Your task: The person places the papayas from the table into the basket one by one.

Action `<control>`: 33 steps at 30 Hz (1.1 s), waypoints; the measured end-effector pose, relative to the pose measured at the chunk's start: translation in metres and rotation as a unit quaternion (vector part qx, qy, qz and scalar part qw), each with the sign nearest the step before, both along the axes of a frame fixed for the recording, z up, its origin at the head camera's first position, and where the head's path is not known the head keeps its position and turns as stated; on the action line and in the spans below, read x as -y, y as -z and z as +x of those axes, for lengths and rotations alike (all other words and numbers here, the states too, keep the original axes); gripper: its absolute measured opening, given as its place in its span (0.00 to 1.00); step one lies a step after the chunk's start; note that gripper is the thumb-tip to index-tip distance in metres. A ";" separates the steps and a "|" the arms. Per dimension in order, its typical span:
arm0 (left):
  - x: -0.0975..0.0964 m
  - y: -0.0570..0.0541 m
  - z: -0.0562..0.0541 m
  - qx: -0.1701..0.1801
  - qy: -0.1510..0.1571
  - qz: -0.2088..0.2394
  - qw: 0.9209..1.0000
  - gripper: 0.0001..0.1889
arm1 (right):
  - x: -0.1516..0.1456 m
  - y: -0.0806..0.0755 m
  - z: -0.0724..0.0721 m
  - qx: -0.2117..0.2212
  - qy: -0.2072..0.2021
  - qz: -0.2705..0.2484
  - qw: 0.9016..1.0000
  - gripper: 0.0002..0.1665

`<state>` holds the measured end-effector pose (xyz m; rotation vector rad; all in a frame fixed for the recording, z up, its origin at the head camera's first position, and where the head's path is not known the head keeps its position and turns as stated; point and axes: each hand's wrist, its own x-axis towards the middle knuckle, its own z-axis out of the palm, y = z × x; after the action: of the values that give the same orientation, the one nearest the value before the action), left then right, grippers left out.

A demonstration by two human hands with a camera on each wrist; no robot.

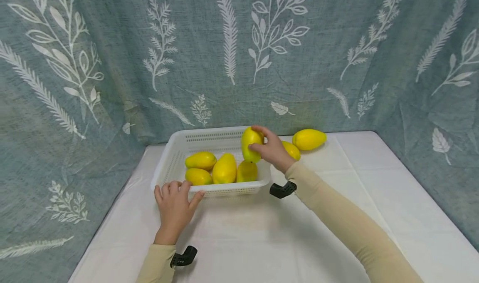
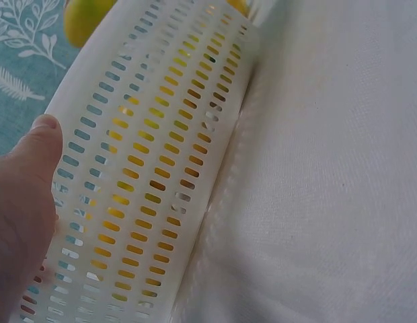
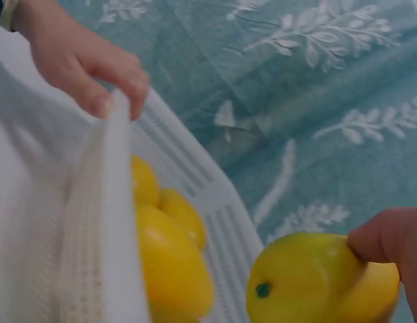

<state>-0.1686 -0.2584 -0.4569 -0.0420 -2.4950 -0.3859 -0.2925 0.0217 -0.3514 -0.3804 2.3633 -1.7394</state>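
Observation:
My right hand (image 1: 275,150) holds a yellow-green mango (image 1: 248,145) over the right end of a white plastic basket (image 1: 224,188), thumb on its near side. A small green stem spot shows on the mango's end in the right wrist view. At the basket's near left corner, my left hand (image 1: 174,204) grips the rim, fingers over the edge and thumb along the outer side. Inside the basket lie several mangoes (image 1: 224,168), grouped from the middle to the right. In the left wrist view, the slotted basket wall (image 2: 151,161) shows yellow through its holes.
Two more mangoes lie on the white-covered table right of the basket: one mango (image 1: 308,139) near the back edge, another mango (image 1: 291,150) partly behind my right hand. A grey-green curtain (image 1: 202,66) with white leaf prints hangs directly behind the table (image 1: 337,216).

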 end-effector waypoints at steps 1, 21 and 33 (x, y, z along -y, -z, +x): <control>0.000 0.000 0.000 0.001 0.000 0.001 1.000 0.24 | 0.007 0.003 0.002 -0.009 -0.006 0.025 1.000 0.37; -0.001 0.002 -0.002 -0.035 0.012 -0.002 0.999 0.25 | 0.047 0.038 0.018 -0.090 -0.087 0.151 0.981 0.34; -0.002 -0.001 0.000 -0.004 -0.002 0.001 1.000 0.26 | 0.002 0.012 0.005 -0.046 -0.019 0.072 0.996 0.34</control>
<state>-0.1681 -0.2568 -0.4559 -0.0377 -2.4855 -0.3870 -0.2876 0.0198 -0.3629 -0.4890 2.5096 -1.5564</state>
